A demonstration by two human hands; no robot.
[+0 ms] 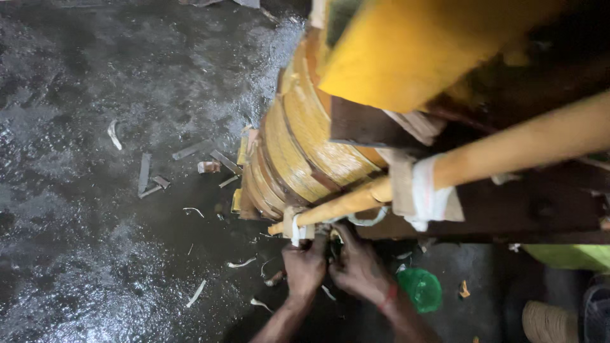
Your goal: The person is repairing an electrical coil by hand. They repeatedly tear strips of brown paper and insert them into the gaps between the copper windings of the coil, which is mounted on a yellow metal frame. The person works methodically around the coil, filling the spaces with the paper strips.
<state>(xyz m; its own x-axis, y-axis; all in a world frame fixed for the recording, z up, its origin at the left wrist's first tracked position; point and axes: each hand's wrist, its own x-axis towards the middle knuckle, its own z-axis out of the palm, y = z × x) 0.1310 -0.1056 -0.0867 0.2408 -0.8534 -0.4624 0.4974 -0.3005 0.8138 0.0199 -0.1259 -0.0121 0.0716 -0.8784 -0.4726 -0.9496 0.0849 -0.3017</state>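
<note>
A large yellow-taped winding coil (298,146) with dark bands lies on its side above a wet dark floor (95,209). A long yellow insulated rod (508,149) runs diagonally across its lower edge, tied with white tape (427,194). My left hand (304,267) and my right hand (359,267) are pressed close together under the coil's lower edge, fingers curled around something small and dark that I cannot make out. A red band circles my right wrist (389,296).
Scraps of white tape (114,134) and grey strips (145,173) litter the floor at left. A green lid-like object (420,289) lies by my right forearm. A woven round object (548,322) and a light green thing (572,255) sit at lower right.
</note>
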